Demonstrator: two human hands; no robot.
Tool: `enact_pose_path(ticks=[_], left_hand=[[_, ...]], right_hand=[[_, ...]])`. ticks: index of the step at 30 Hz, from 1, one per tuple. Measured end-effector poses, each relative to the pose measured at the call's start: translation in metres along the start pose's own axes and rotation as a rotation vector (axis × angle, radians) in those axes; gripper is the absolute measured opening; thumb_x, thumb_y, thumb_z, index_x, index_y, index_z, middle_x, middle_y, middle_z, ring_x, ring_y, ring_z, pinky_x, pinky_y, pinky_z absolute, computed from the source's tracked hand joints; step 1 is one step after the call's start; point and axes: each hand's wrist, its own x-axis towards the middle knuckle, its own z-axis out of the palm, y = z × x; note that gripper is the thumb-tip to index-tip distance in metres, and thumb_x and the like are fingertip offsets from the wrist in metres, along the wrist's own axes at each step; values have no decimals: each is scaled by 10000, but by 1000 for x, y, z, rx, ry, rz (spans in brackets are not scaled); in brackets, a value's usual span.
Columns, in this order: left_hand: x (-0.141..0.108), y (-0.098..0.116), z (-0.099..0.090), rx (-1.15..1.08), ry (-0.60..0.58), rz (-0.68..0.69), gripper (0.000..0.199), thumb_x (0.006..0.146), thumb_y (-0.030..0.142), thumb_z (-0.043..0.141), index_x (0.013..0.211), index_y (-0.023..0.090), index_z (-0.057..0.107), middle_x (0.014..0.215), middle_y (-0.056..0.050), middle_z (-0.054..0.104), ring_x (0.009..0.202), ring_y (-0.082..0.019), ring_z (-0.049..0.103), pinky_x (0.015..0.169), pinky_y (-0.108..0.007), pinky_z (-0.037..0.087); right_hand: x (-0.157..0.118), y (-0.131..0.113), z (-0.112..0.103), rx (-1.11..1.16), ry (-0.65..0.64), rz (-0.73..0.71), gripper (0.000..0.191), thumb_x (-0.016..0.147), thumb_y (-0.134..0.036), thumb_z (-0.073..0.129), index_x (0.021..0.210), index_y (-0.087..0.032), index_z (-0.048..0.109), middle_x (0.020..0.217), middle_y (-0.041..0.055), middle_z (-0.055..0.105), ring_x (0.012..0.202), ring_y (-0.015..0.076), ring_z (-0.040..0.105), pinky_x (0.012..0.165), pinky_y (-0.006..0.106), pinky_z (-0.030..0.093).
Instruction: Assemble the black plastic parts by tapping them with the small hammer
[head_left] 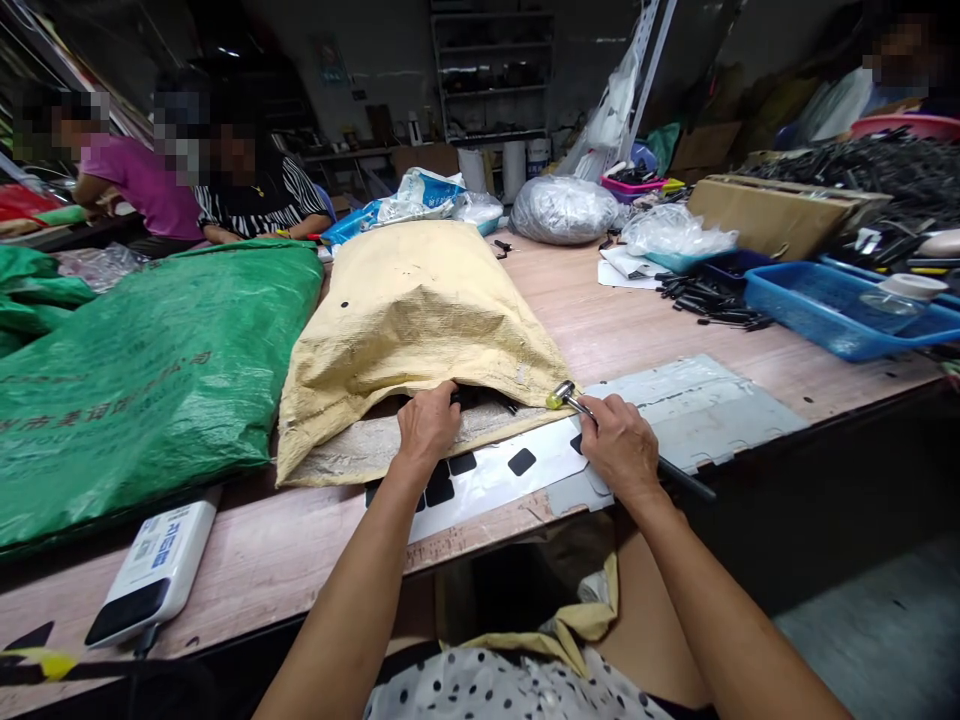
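Observation:
A pale yellow woven sack (427, 290) lies on the table with its mouth towards me, and dark pieces show inside. My left hand (429, 425) is at that mouth, its fingers curled over or into the opening and mostly hidden. In my right hand (621, 445) is a small hammer (564, 394) with a metal head and a yellow face, its black handle sticking out behind my wrist. The hammer head is by the sack's right corner. Under my hands, a white sheet (491, 490) carries several black rounded-square pads (521, 461).
A green sack (150, 370) and a white power bank (157, 565) with a cable lie left. On the right are a grey board (697, 405), a blue basket (817, 310) and black parts (712, 300). Below the table edge hangs an open yellow bag (611, 600). Other people sit across.

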Motion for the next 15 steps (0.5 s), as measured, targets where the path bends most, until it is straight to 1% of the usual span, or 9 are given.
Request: enact_pose_path(ticks=[2, 4, 6, 8, 12, 15], left_hand=[[-3, -2, -2, -4, 24, 4, 336, 880, 319, 613, 1201, 307, 713, 985, -77, 768, 952, -321, 701, 753, -372, 487], [-10, -3, -5, -55, 50, 29, 292, 857, 297, 643, 1137, 298, 729, 959, -55, 755, 943, -291, 689, 754, -351, 475], [-22, -4, -7, -145, 79, 68, 237, 832, 273, 671, 1058, 287, 742, 944, -33, 727, 930, -254, 667, 756, -328, 463], [-36, -4, -9, -246, 84, 126, 182, 813, 270, 698, 988, 278, 749, 932, -23, 683, 903, -226, 641, 740, -312, 451], [-62, 0, -2, -368, -25, 277, 143, 781, 214, 725, 922, 240, 740, 906, -23, 619, 878, -207, 599, 746, -308, 444], [-69, -1, 9, -402, -80, 294, 155, 786, 176, 710, 934, 214, 731, 896, -28, 629, 879, -213, 594, 767, -322, 447]], right_hand=[[0, 0, 0, 4, 7, -3, 274, 947, -238, 554, 1173, -232, 710, 968, 66, 642, 891, 212, 526, 754, 328, 345], [0, 0, 0, 4, 12, -7, 272, 949, -240, 553, 1170, -228, 711, 968, 68, 643, 886, 213, 527, 753, 329, 348], [0, -1, -1, 3, 13, -6, 272, 946, -238, 556, 1168, -228, 712, 967, 70, 645, 879, 213, 528, 748, 330, 347], [0, -1, -1, -1, 9, -2, 274, 940, -233, 562, 1168, -229, 714, 962, 71, 646, 876, 213, 529, 740, 328, 342], [0, -2, -1, -13, 5, 5, 283, 927, -218, 572, 1172, -228, 714, 961, 70, 645, 879, 214, 534, 728, 323, 332], [0, -1, -2, -17, 3, 6, 282, 929, -218, 573, 1172, -232, 715, 959, 68, 645, 879, 215, 535, 726, 324, 334]])
